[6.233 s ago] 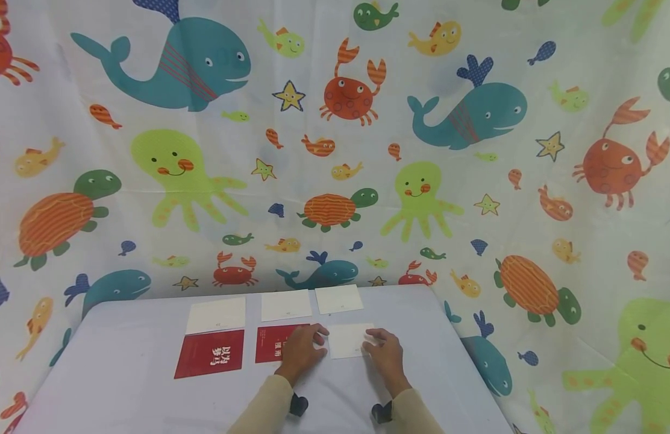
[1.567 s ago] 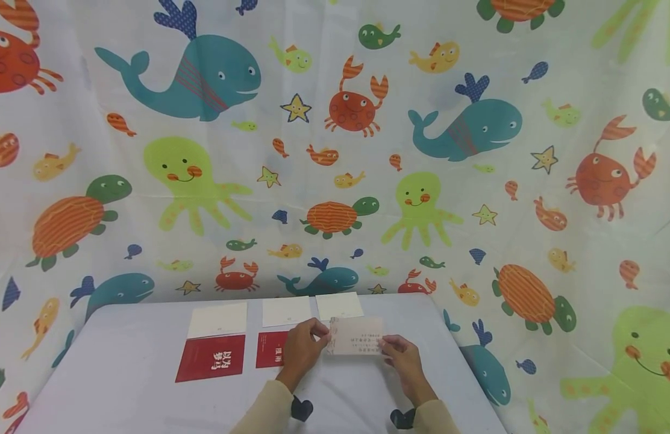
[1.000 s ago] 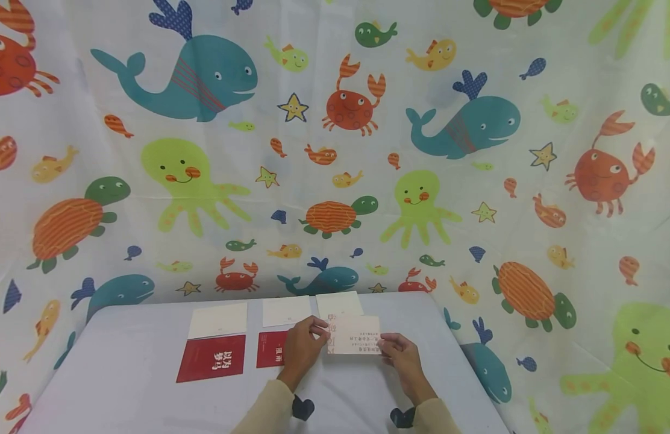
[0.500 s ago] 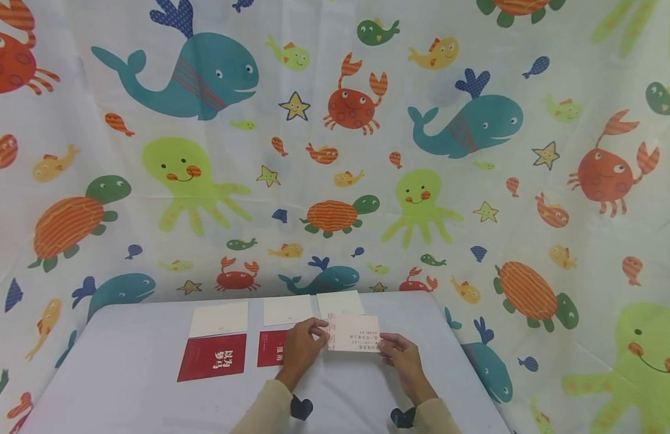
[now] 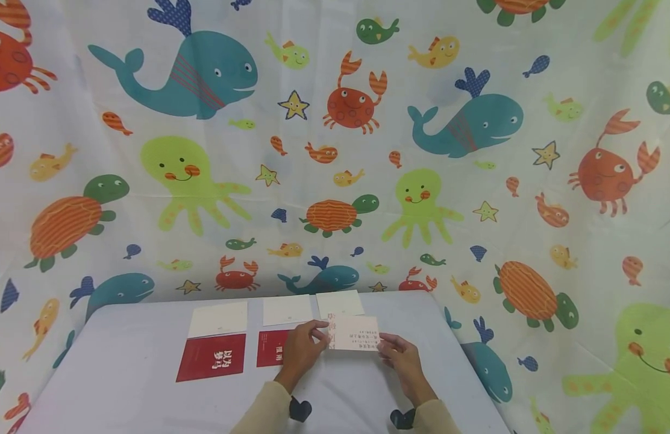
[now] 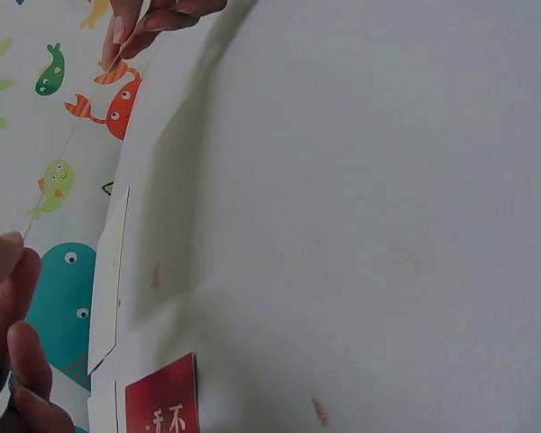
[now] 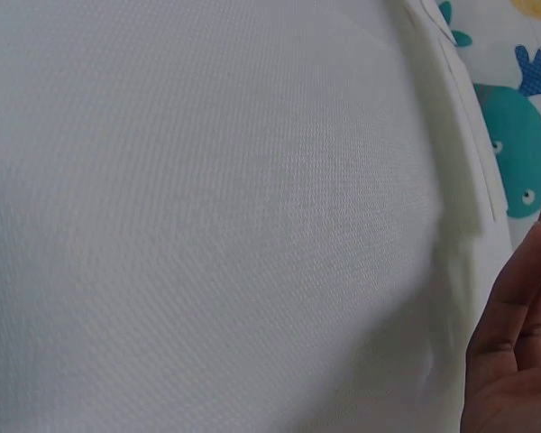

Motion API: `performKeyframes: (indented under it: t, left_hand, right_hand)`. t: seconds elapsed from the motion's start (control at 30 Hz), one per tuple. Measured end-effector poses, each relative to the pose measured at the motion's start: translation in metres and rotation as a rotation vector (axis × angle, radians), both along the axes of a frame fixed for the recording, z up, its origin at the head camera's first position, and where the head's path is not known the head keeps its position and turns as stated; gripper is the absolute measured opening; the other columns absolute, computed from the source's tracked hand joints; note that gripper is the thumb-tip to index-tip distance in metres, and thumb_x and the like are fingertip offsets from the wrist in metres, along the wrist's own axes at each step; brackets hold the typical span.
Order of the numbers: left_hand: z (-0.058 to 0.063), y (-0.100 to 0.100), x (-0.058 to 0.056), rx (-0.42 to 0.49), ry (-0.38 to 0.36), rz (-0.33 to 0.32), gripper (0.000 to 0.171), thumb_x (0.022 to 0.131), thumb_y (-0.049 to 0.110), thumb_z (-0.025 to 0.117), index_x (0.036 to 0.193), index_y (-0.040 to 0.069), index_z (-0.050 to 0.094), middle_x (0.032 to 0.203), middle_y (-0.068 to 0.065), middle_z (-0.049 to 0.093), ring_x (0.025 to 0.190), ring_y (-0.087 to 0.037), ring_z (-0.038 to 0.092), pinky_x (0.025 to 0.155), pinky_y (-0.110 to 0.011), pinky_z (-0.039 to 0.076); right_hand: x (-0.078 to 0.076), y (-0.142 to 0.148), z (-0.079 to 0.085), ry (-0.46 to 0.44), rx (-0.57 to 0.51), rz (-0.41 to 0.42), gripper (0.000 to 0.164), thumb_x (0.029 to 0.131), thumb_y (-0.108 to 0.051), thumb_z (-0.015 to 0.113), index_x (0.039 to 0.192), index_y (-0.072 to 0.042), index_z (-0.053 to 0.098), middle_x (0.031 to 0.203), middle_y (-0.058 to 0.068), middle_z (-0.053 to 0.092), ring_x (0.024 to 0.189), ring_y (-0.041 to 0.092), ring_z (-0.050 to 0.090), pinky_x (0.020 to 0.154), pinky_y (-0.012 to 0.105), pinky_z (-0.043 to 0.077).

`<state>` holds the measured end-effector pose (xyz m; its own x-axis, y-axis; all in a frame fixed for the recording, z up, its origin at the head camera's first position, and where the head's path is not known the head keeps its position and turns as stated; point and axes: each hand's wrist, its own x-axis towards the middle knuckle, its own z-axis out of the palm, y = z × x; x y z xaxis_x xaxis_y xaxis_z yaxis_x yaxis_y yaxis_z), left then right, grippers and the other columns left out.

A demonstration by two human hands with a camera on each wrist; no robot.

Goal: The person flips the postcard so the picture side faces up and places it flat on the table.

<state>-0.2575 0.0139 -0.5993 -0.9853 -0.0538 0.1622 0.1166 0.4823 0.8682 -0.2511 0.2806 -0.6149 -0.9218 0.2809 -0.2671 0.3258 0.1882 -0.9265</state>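
Note:
A pale card (image 5: 353,333) with reddish characters along its left end and dark printed lines is held above the table. My left hand (image 5: 300,352) pinches its left edge between thumb and fingers. At the opposite edge, my right hand (image 5: 404,361) grips it the same way. The left wrist view shows the card almost edge-on, as a thin line between the left hand (image 6: 13,334) and the right hand (image 6: 149,23). Part of the right hand (image 7: 518,334) appears at the border of the right wrist view, where its hold on the card is out of sight.
On the white-covered table (image 5: 134,374), a large red card (image 5: 211,357) and a partly hidden red card (image 5: 270,348) lie to the left. Behind them are three white cards, at left (image 5: 218,320), middle (image 5: 287,310) and right (image 5: 340,301). A sea-animal curtain (image 5: 335,175) hangs behind.
Earliest, the card lay on the table, mostly blank side up, with both hands at its edges. It was then lifted, showing print. Over the last second it shifts and tilts only slightly.

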Motion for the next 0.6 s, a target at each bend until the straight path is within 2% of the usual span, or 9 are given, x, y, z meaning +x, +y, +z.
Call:
performKeyframes:
  t: [0.3,0.6]
  left_hand:
    - [-0.0015,0.0015,0.0009,-0.002,-0.012,-0.025,0.034,0.088,0.021,0.086,0.122,0.020,0.079,0.090,0.004,0.077,0.072,-0.009,0.059,0.064,-0.021,0.052]
    - [-0.0040,0.0014,0.0027,-0.033,-0.018,-0.016,0.038,0.088,0.020,0.085,0.125,0.018,0.078,0.089,0.004,0.077,0.073,-0.009,0.057,0.066,-0.023,0.051]
  right_hand:
    - [0.0038,0.0006,0.0027,0.008,0.018,0.003,0.038,0.095,-0.023,0.078,0.131,-0.012,0.072,0.118,0.005,0.076,0.100,0.019,0.072,0.090,0.036,0.061]
    - [0.0038,-0.0053,0.0043,0.034,0.066,0.007,0.032,0.095,-0.013,0.077,0.126,-0.009,0.075,0.111,0.006,0.076,0.093,0.018,0.072,0.081,0.033,0.062]
